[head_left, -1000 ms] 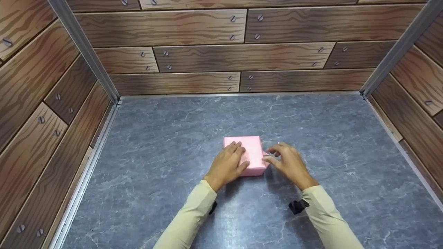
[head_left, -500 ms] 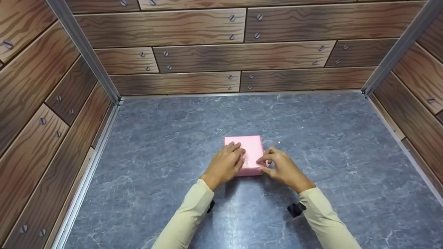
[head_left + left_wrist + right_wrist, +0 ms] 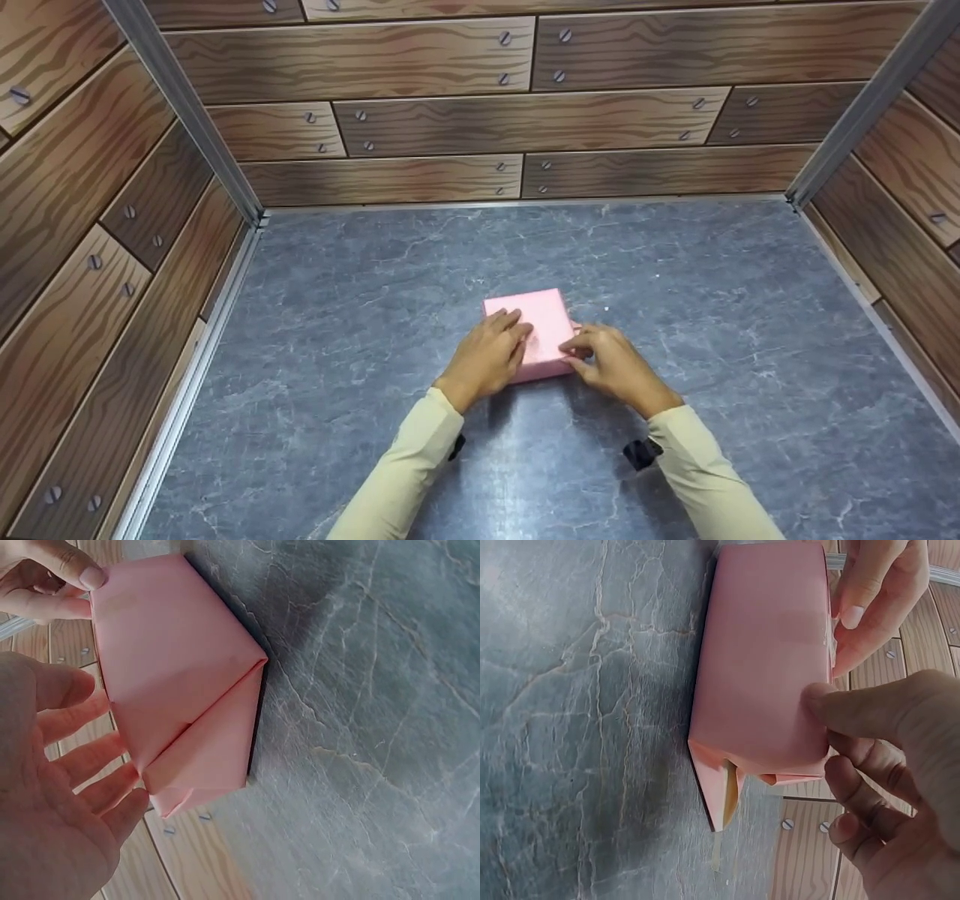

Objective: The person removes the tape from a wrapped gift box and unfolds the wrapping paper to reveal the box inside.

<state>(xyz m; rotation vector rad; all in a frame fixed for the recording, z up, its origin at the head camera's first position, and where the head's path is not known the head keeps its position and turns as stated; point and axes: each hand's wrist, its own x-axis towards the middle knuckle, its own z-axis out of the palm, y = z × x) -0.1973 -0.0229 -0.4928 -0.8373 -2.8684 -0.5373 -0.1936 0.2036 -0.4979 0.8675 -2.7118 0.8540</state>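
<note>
A box wrapped in pink paper (image 3: 546, 319) sits on the grey marbled surface. My left hand (image 3: 484, 356) rests on its top with the fingers extended, touching the upper edge in the left wrist view. At the near right corner, my right hand (image 3: 615, 367) pinches the box between thumb and forefinger. The right wrist view shows loose paper flaps (image 3: 714, 787) sticking out at the box's right end, with a narrow translucent strip below them. In the left wrist view, the other end (image 3: 206, 727) has folded paper with a diagonal crease.
Wood-patterned panels (image 3: 435, 64) enclose the back and both sides, with metal rails (image 3: 184, 105) at the corners. A small white speck (image 3: 607, 308) lies right of the box. A black device (image 3: 642, 454) is worn at the right wrist.
My right hand has moved left from the right-end flap to the box's near right corner. The box has turned slightly counterclockwise. My left hand stays on top.
</note>
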